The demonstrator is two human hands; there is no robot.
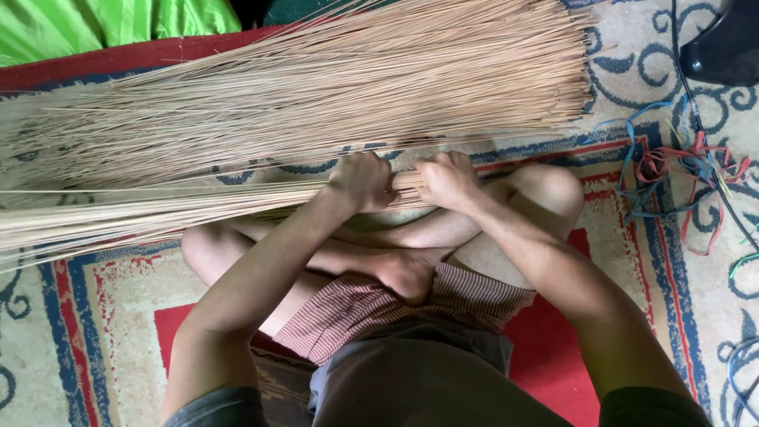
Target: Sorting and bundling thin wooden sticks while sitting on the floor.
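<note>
Straw-coloured sticks gripped in 2 hands

Striped shorts (pixel 379 312) and crossed bare legs fill the lower centre of the frame. Just above them, the left hand (pixel 362 182) and right hand (pixel 447 180) sit side by side, each curled tight around a thin bundle of sticks (pixel 158 213) running to the left edge. Beyond, a larger pile of sticks (pixel 332 87) fans across a patterned carpet (pixel 71 316). Coloured cords (pixel 672 170) lie at right, green cloth (pixel 95 24) at upper left.
</note>
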